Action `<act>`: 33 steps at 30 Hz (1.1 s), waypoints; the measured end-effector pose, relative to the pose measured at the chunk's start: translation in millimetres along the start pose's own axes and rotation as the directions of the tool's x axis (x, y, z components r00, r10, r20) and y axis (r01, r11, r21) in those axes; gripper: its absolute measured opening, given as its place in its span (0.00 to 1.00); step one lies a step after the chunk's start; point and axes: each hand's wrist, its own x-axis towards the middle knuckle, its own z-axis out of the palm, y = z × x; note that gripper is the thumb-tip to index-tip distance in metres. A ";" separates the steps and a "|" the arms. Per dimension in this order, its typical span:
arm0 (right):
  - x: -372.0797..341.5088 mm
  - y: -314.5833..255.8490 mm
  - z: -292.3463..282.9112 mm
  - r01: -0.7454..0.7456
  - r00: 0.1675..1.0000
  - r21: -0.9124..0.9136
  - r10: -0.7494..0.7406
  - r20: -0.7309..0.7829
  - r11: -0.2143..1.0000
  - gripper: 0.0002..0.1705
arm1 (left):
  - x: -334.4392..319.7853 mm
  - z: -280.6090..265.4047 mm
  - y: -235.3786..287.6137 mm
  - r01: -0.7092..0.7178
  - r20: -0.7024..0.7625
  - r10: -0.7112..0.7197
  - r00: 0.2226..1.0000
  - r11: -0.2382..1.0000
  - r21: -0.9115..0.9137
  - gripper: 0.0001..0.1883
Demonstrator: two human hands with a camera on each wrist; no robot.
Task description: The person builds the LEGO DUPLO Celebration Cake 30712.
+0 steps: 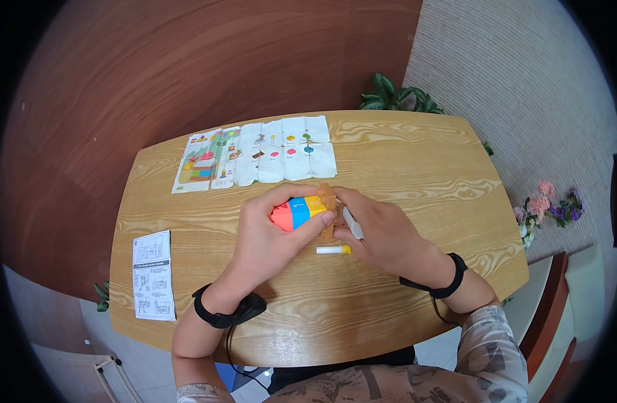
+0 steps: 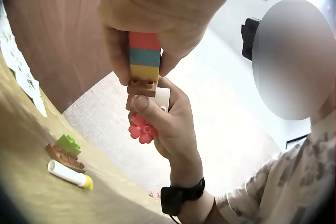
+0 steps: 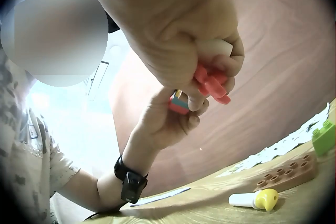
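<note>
Head view: the stack (image 1: 298, 213) is gripped by the left hand (image 1: 263, 223), its long axis pointed at the right hand (image 1: 384, 225), with the brown piece (image 1: 327, 195) at that end. Left wrist view: a flower (image 2: 142, 129) and a white brick (image 2: 163, 97) are held by the right hand, just beside the brown piece. Right wrist view: that hold is confirmed; whether the brown piece is pinched too cannot be told.

Grn plant (image 1: 384, 87) behind tbl (image 1: 423, 148), pink & purple flowers (image 1: 540, 203) off its R side, b/w leaflet (image 1: 152, 269) on L.
</note>
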 end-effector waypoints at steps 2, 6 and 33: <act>-0.1 0.3 -0.7 0.035 0.999 -0.021 -0.035 0.009 0.999 0.21 | -0.5 -2.1 2.2 0.009 0.015 -0.008 1.000 1.000 -0.008 0.17; -1.9 1.8 -1.2 0.052 0.998 -0.093 -0.047 0.051 0.994 0.23 | -0.2 -1.1 1.4 0.043 0.038 -0.042 0.998 0.999 -0.030 0.18; -10.6 10.8 7.1 0.067 0.880 -0.234 0.053 0.472 0.970 0.33 | -0.2 -34.7 -17.8 -0.114 0.259 -0.276 0.926 0.450 0.886 0.19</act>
